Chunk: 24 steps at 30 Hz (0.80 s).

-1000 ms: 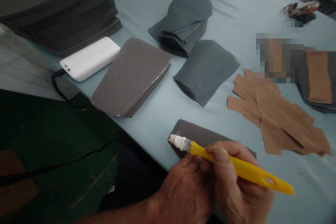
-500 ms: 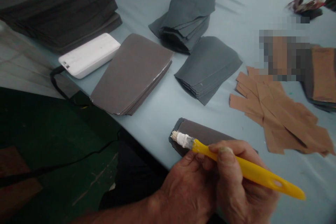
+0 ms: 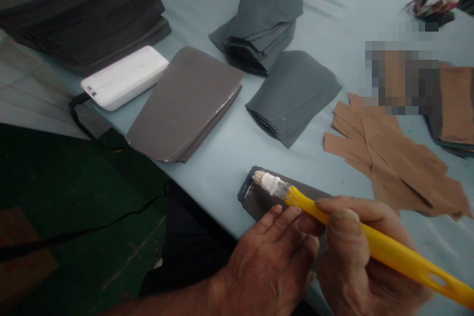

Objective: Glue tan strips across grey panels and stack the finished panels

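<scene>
My right hand (image 3: 366,252) grips a yellow-handled paintbrush (image 3: 311,207), its fingers closed round the handle. White paste coats the base of the bristles, and their tip touches a dark grey-brown piece (image 3: 264,200) near its far left end. A bluish-grey layer shows along that end, with a thin white smear beside it. My left hand (image 3: 272,261) rests on the piece's near side, fingers stretched out and pressing it to the table. Both hands cover much of the piece's right part.
Beyond lie a stack of grey-brown sheets (image 3: 187,103), a white power bank (image 3: 126,79) with a black cable, and two grey-green stacks (image 3: 292,94) (image 3: 268,15). Brown strips (image 3: 400,158) are heaped at right. A big dark pile (image 3: 81,15) fills the upper left. The table edge (image 3: 207,207) runs diagonally.
My right hand and the brush have shifted right, with the bristles slightly higher. A white smear now shows near the piece's left end. My left fingers lie more stretched out.
</scene>
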Available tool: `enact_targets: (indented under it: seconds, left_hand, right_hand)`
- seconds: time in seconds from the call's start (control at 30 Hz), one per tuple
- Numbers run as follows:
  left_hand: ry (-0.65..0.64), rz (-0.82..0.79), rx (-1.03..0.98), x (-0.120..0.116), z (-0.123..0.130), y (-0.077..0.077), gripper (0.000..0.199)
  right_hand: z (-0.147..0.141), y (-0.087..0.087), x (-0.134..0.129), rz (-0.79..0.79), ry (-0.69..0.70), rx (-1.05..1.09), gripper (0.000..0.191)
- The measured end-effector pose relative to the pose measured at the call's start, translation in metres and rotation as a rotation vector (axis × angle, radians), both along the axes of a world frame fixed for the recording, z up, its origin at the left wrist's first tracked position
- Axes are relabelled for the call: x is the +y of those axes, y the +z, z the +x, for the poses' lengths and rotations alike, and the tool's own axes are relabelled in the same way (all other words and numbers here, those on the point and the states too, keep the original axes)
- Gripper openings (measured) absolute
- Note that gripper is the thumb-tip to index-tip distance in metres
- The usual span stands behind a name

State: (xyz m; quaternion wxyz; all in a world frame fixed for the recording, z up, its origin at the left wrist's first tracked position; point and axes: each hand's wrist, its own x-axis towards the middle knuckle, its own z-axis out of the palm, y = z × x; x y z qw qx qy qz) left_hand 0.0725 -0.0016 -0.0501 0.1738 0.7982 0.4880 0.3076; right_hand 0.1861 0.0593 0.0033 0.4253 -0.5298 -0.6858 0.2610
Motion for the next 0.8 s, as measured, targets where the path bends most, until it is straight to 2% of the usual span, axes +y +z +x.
enact_targets:
  seconds: [0.17, 0.37, 0.6, 0.7, 0.8]
  left_hand:
    - [-0.056, -0.026, 0.009, -0.001, 0.002, -0.004, 0.044]
    - [-0.065, -0.043, 0.036, -0.002, 0.001, -0.007, 0.043]
    - [-0.01, -0.055, 0.089, 0.001, 0.024, -0.024, 0.032]
    - [-0.033, -0.059, 0.129, 0.004, 0.024, -0.022, 0.032]
    - [-0.06, -0.093, 0.151, 0.006, 0.02, -0.017, 0.034]
  right_hand:
    - [0.001, -0.002, -0.001, -0.002, 0.096, -0.129, 0.014]
    - [-0.001, 0.003, -0.001, 0.004, 0.136, -0.156, 0.011]
    - [-0.014, 0.014, 0.0, 0.133, 0.263, -0.262, 0.018]
    - [-0.015, 0.016, 0.002, 0.137, 0.27, -0.277, 0.017]
    - [-0.014, 0.016, 0.004, 0.172, 0.337, -0.279, 0.016]
